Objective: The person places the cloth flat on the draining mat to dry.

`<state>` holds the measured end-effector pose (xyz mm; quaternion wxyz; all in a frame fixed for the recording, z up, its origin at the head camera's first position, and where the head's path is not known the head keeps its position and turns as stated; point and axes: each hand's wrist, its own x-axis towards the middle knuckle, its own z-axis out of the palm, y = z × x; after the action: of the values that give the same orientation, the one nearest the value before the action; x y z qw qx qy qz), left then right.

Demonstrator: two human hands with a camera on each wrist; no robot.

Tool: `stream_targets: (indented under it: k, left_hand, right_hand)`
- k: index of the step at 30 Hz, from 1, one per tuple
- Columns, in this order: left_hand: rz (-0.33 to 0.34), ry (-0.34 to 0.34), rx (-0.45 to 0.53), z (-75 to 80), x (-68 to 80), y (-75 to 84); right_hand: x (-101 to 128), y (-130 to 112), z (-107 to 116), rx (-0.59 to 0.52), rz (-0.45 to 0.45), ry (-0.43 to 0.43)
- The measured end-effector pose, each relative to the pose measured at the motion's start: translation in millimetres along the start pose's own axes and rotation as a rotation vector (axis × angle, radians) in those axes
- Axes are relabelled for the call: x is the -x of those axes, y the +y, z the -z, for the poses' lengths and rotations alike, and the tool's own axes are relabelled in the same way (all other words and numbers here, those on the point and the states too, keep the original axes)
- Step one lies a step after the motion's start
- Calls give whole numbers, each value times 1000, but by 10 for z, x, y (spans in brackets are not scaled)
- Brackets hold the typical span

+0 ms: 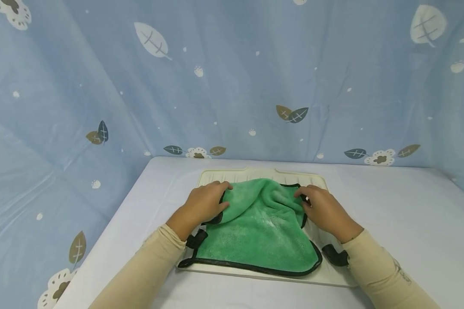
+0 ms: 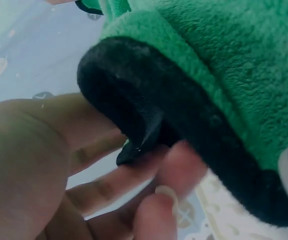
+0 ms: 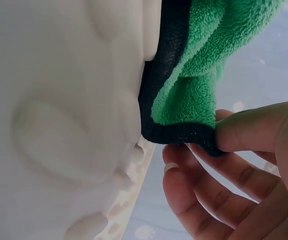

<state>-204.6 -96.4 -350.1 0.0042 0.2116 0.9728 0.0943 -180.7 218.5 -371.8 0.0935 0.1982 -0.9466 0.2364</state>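
Observation:
A green towel [image 1: 259, 227] with black trim lies on a cream ridged tray [image 1: 255, 174] on the white table. My left hand [image 1: 223, 199] grips the towel's far left corner, and my right hand [image 1: 302, 198] grips its far right corner. The far edge is bunched and lifted between them. In the left wrist view the fingers [image 2: 171, 172] curl under the black trim [image 2: 149, 100] of the towel [image 2: 224, 60]. In the right wrist view my thumb and fingers pinch the black-edged corner [image 3: 194, 132] next to the tray [image 3: 59, 100].
The table [image 1: 402, 214] is covered in white and stretches to both sides of the tray. A blue leaf-print curtain [image 1: 232, 86] closes in the back and the left side. Black straps [image 1: 335, 255] sit at my wrists.

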Motion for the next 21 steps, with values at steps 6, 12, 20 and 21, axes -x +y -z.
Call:
stream_targets:
  k: [6,12,20,21]
  left_hand:
    - [27,-64,-30,-32,1,-25]
    - [42,-66,-32,-27,-8,-35]
    - [69,-11,21,0,-17,-40]
    - [71,-6,27,3,-19,-41]
  right_hand:
    - [-4,10,-2,-4,-34,-48]
    - [-11,19,-4,20,-48,-69]
    - [-2,28,21,38,-38,-50]
    - [-2,30,23,41,-37,-48]
